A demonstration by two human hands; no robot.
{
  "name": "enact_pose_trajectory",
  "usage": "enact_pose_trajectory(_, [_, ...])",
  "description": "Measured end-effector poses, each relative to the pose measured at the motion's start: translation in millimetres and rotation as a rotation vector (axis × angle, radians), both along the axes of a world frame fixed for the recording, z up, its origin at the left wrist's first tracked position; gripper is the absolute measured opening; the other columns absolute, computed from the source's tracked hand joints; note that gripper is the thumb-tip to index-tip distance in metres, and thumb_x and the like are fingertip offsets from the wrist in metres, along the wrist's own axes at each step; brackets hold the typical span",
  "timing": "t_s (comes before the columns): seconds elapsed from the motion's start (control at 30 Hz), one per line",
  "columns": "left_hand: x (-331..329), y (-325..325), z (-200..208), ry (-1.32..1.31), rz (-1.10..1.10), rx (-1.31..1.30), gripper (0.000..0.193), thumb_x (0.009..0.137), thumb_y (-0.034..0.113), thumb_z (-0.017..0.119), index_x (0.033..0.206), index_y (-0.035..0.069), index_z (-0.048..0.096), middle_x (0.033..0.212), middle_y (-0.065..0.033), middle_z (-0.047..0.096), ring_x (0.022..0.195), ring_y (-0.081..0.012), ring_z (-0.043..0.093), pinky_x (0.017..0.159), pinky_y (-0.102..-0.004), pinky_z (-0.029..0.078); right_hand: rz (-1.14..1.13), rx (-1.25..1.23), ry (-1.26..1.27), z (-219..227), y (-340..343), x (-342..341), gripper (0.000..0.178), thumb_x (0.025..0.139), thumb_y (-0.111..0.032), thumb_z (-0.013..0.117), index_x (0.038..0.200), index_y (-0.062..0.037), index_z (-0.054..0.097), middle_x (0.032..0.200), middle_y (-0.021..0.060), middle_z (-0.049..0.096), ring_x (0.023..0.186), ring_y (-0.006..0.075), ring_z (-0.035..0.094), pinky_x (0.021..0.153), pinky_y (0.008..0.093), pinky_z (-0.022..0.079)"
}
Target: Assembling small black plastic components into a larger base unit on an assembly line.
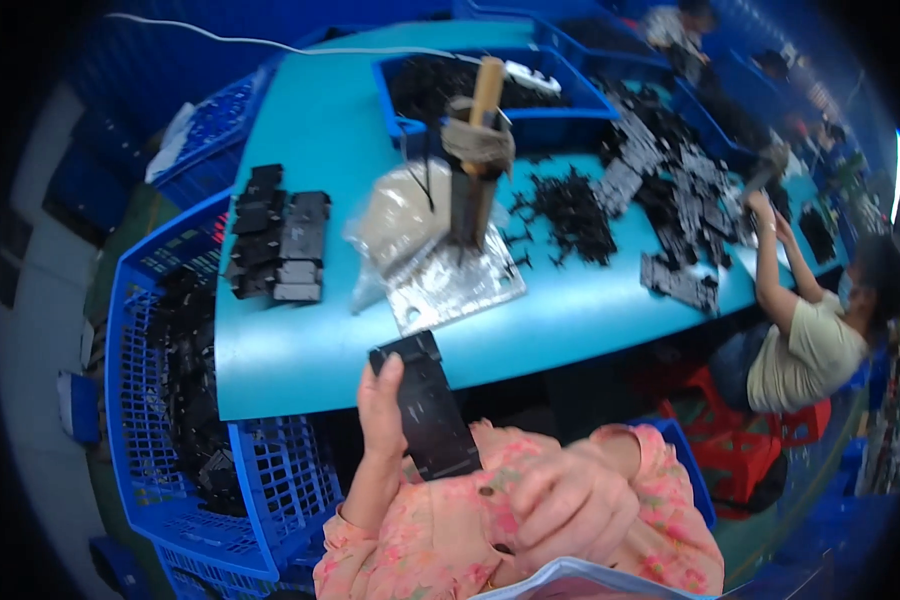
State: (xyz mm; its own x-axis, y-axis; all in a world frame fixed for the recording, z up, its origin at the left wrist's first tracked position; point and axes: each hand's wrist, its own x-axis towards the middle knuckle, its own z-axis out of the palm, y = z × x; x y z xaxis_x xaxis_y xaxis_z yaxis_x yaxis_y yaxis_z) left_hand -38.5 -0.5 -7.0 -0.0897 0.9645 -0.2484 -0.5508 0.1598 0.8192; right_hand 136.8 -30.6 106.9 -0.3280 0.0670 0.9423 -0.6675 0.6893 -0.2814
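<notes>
Clearly, the left hand (pixel 378 405) has its grip clamped on a long black plastic panel (pixel 435 415), the thumb lying over its near face. The panel is held tilted just off the front edge of the turquoise desk (pixel 300 370), before the person's flowered shirt (pixel 430 530). The right hand (pixel 575 505) hangs before the chest with fingers bent (it is blurred, so I cannot tell whether its grip is together or around something small); it is apart from the panel.

Beyond the panel, a silvery sheet (pixel 460 290) lies on the desk, with a clear plastic bag (pixel 405 220) beside it and an upright wooden stick (pixel 487 95), bound with twine (pixel 478 145), close by. To the left, black parts (pixel 258 235) are set out in rows; farther right lie a heap of small black pieces (pixel 570 215) and a spread of larger dark parts (pixel 685 200). A blue tray (pixel 405 128) of black pieces stands behind. Beside the desk, a blue basket (pixel 125 400) holds more black parts. At the right, a co-worker (pixel 805 350) reaches over the desk with both arms.
</notes>
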Motion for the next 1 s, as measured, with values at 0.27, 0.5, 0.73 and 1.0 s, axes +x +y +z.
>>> enact_pose_trajectory(0.27, [-1, 13, 12, -0.047, -0.107, -0.034, 0.024, 0.085, 0.016, 0.052, 0.104, 0.001, 0.05, 0.088, -0.0051, 0.059, 0.073, -0.0099, 0.057, 0.064, -0.0221, 0.047, -0.455, 0.008, -0.295, -12, 14, 8, 0.004, 0.071, -0.003, 0.056, 0.071, -0.0036, 0.06, 0.073, 0.0096, 0.055, 0.059, 0.0204, 0.052, 0.051, 0.0337, 0.041])
enact_pose_trajectory(0.5, [7, 21, 10, -0.091, -0.182, -0.008, 0.022, 0.084, 0.016, 0.053, 0.1, 0.001, 0.05, 0.085, -0.0057, 0.059, 0.07, -0.0099, 0.058, 0.061, -0.0221, 0.049, -0.969, -0.877, -0.496, -99, 59, 6, 0.017, 0.078, -0.003, 0.057, 0.094, 0.0036, 0.058, 0.084, 0.0076, 0.058, 0.075, 0.012, 0.053, 0.064, 0.0214, 0.041])
enact_pose_trajectory(0.73, [15, 11, 8, -0.063, -0.166, 0.034, 0.025, 0.083, 0.015, 0.055, 0.103, 0.001, 0.049, 0.088, -0.0064, 0.059, 0.073, -0.0098, 0.058, 0.064, -0.0215, 0.048, -0.512, -1.343, -0.357, -104, 52, -12, 0.04, 0.082, -0.012, 0.055, 0.118, -0.0004, 0.044, 0.098, 0.0032, 0.052, 0.091, 0.0094, 0.048, 0.08, 0.0222, 0.039])
enact_pose_trajectory(1.0, [24, 13, 8, 0.013, -0.17, 0.058, 0.026, 0.083, 0.013, 0.056, 0.105, 0.0, 0.049, 0.09, -0.0049, 0.058, 0.075, -0.0081, 0.056, 0.065, -0.0203, 0.047, -0.146, -1.667, -0.169, -108, 62, -7, 0.027, 0.081, -0.009, 0.055, 0.106, -0.002, 0.05, 0.095, 0.004, 0.052, 0.086, 0.0092, 0.05, 0.077, 0.0217, 0.041])
